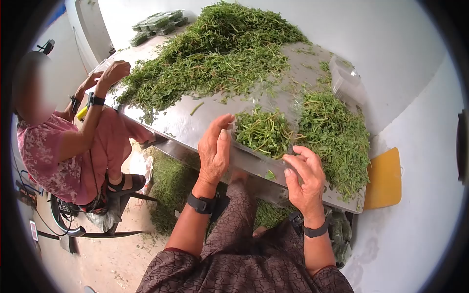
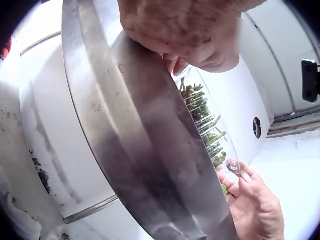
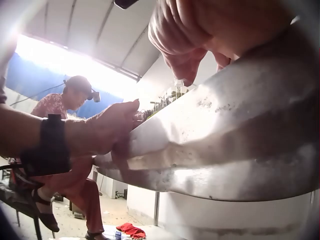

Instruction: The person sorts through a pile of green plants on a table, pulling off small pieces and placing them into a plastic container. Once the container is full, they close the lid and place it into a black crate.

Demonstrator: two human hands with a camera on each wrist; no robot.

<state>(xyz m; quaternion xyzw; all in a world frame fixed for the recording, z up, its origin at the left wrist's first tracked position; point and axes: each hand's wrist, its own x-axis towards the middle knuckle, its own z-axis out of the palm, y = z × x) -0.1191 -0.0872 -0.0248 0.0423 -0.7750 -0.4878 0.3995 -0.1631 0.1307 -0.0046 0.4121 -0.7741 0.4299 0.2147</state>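
Note:
A clear plastic box [image 1: 261, 134] packed with leafy green stems sits near the table's front edge, between both hands. My left hand [image 1: 215, 149] grips its left end, fingertips at the wall and thumb up. At its right front corner, my right hand [image 1: 307, 180] pinches the plastic between curled fingers and thumb. The left wrist view shows the box's ribbed side [image 2: 205, 120] with stems behind it and the right hand [image 2: 250, 202] at its far corner. In the right wrist view, the right fingertips [image 3: 187, 80] meet clear plastic while the left hand [image 3: 112, 125] is at the other end.
A large heap of greens [image 1: 234, 49] covers the back of the metal table [image 1: 183, 115]; a smaller pile [image 1: 334, 141] lies right. Filled boxes [image 1: 159, 22] are stacked at back left, clear containers [image 1: 344, 80] at right. A person [image 1: 53, 141] sits left. A yellow board [image 1: 383, 178] stands right.

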